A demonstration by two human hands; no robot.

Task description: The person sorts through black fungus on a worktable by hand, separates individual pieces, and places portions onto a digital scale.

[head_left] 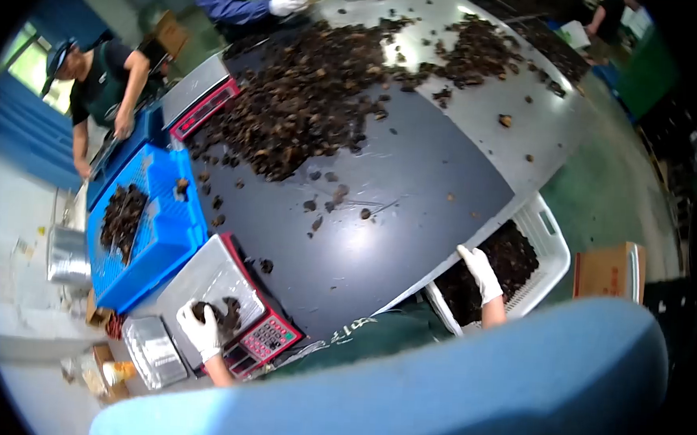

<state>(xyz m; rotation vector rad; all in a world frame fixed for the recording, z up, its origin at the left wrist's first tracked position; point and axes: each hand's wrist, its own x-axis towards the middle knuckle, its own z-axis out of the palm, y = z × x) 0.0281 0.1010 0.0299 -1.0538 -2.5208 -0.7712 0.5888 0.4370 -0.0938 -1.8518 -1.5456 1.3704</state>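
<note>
Gloved left hand (pixel 199 329) grips dark mushroom-like pieces (pixel 231 315) over the red digital scale (pixel 271 337), whose plate supports them; the right hand (pixel 483 275), fingers extended, touches the surface's (pixel 421 182) edge, seemingly for steadiness.

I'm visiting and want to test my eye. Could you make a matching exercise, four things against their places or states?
1. Left hand
2. Right hand
3. Blue crate
4. Cardboard box

A. At the table edge, by the white basket
B. Right of the white basket
C. Left of the table, dark heap inside
D. Grasping dark pieces at the nearer weighing scale

Pairs: 1-D; 2-A; 3-C; 4-B
</note>
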